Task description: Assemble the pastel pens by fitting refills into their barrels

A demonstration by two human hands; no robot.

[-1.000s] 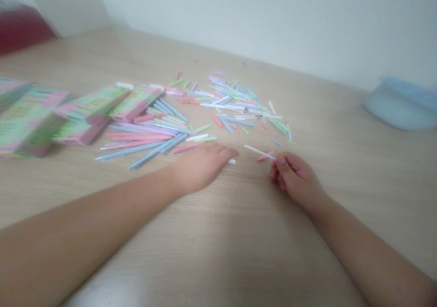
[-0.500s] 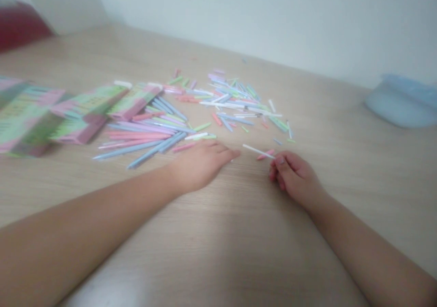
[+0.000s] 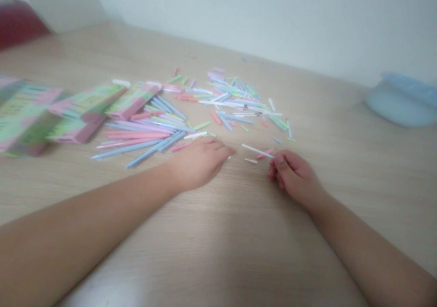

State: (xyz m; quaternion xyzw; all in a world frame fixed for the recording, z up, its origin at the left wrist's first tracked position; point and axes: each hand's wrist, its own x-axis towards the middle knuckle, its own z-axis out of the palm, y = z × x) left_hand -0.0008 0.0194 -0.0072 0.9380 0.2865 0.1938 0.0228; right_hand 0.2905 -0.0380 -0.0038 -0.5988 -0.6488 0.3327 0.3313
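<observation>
My right hand (image 3: 293,175) is closed on the table, pinching a thin white stick (image 3: 256,150) that looks like a pen refill. It points left, over a short pink piece (image 3: 265,154). My left hand (image 3: 201,161) rests palm down, fingers together and pointing right. A tiny white bit (image 3: 229,157) shows at its fingertips; the thumb and what lies under them are hidden. Between the hands is a small white piece (image 3: 251,161). Behind my left wrist spreads a bunch of blue, pink and purple pen barrels (image 3: 143,136).
Loose colored pen parts (image 3: 239,98) lie scattered toward the wall. At the left are several pink and green boxes (image 3: 85,102), partly blurred. A pale blue pouch (image 3: 403,100) lies at the far right. A red object (image 3: 20,25) and a white panel (image 3: 64,7) are at the back left.
My left hand has drawn back slightly to the left, and a small white piece now lies on the table between the hands. The right hand has kept its hold on the white stick.
</observation>
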